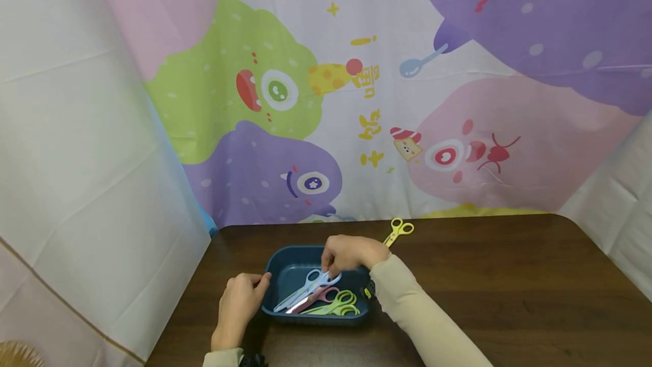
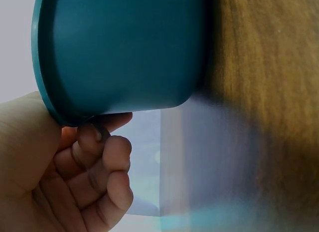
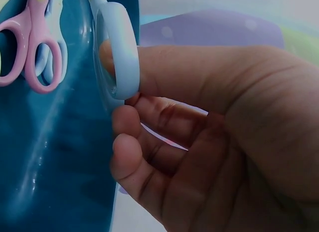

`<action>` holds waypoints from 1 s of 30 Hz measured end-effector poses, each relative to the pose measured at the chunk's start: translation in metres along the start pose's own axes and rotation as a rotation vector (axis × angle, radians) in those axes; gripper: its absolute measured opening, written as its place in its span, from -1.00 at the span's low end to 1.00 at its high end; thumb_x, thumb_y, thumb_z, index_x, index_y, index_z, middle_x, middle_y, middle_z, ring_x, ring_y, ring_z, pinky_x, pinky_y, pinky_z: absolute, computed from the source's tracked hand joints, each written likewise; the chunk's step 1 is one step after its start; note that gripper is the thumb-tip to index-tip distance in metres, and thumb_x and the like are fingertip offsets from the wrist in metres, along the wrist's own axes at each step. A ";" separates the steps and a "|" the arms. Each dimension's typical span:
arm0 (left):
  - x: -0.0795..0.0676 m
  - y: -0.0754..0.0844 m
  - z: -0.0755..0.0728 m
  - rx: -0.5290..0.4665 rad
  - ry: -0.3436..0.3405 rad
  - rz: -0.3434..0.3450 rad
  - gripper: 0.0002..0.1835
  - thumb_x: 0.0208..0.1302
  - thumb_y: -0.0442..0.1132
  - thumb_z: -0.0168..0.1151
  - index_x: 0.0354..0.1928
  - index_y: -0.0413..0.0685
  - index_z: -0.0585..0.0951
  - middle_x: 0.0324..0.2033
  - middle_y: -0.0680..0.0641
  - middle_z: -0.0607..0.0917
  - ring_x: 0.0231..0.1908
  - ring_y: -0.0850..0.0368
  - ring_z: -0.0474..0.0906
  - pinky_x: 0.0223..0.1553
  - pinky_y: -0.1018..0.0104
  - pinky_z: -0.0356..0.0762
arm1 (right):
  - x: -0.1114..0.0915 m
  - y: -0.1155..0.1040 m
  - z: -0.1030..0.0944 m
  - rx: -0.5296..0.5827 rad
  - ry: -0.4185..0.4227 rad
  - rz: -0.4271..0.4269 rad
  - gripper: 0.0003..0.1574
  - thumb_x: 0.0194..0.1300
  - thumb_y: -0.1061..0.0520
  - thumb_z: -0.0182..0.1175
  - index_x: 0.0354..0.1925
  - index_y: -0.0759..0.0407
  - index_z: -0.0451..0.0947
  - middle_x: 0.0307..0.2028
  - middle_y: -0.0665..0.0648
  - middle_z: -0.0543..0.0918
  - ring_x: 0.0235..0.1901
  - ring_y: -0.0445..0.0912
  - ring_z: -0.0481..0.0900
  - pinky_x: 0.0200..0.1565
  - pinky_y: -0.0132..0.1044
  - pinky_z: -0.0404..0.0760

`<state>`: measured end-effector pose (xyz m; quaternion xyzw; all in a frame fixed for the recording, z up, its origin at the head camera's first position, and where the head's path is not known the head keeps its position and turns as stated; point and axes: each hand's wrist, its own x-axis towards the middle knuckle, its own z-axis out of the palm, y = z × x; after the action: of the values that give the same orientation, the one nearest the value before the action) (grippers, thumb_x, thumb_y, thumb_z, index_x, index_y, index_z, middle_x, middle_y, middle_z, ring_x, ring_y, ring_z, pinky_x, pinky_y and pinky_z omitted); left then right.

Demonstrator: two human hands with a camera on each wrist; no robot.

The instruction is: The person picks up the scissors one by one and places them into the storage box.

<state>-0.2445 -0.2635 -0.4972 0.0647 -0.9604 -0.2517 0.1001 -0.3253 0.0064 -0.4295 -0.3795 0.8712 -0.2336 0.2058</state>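
Note:
A dark blue tray (image 1: pixel 285 316) stands on the table with several scissors in it. My left hand (image 1: pixel 238 302) pinches its left rim; the left wrist view shows the fingers (image 2: pixel 117 154) curled beside the outer wall. Over the tray, my right hand (image 1: pixel 351 254) holds light blue scissors (image 3: pixel 125 52) by a handle, the thumb through the loop. Pink scissors (image 3: pixel 44 47) lie close by, with another light blue handle (image 3: pixel 61 52) behind them. Green scissors (image 1: pixel 338 304) are at the tray's front right. The held scissors' blade tips are hard to tell apart from the others.
Yellow scissors (image 1: pixel 397 231) lie on the brown table (image 1: pixel 484 282) behind my right wrist, outside the tray. A printed curtain (image 1: pixel 377 186) hangs along the table's back edge, and pale cloth (image 1: pixel 102 129) hangs at the left.

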 end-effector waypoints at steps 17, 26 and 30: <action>0.000 0.000 0.000 -0.006 0.010 0.008 -0.74 0.39 -0.02 0.31 -0.22 0.01 0.86 -0.29 -0.11 0.82 -0.38 0.07 0.67 -0.39 -0.03 0.58 | 0.003 0.000 0.012 0.020 -0.037 0.035 -0.87 0.26 0.32 0.40 -0.29 0.11 0.80 -0.27 -0.01 0.77 -0.41 -0.26 0.55 -0.26 -0.36 0.61; -0.001 0.000 0.000 0.005 0.015 0.007 -0.75 0.38 -0.02 0.31 -0.23 0.02 0.86 -0.27 -0.13 0.83 -0.30 -0.02 0.74 -0.34 -0.11 0.61 | 0.001 -0.001 0.016 0.028 -0.049 0.050 -0.82 0.27 0.37 0.36 -0.26 0.14 0.81 -0.29 -0.04 0.77 -0.39 -0.29 0.62 -0.25 -0.36 0.63; -0.001 0.000 0.000 0.004 0.013 0.006 -0.75 0.38 -0.02 0.30 -0.23 0.02 0.86 -0.28 -0.13 0.83 -0.32 0.00 0.72 -0.36 -0.09 0.60 | 0.000 -0.001 0.017 0.025 -0.035 0.068 -0.82 0.24 0.38 0.38 -0.31 0.12 0.80 -0.35 -0.06 0.75 -0.43 -0.26 0.61 -0.29 -0.35 0.62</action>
<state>-0.2439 -0.2632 -0.4969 0.0638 -0.9604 -0.2491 0.1069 -0.3154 0.0019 -0.4429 -0.3510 0.8770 -0.2304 0.2336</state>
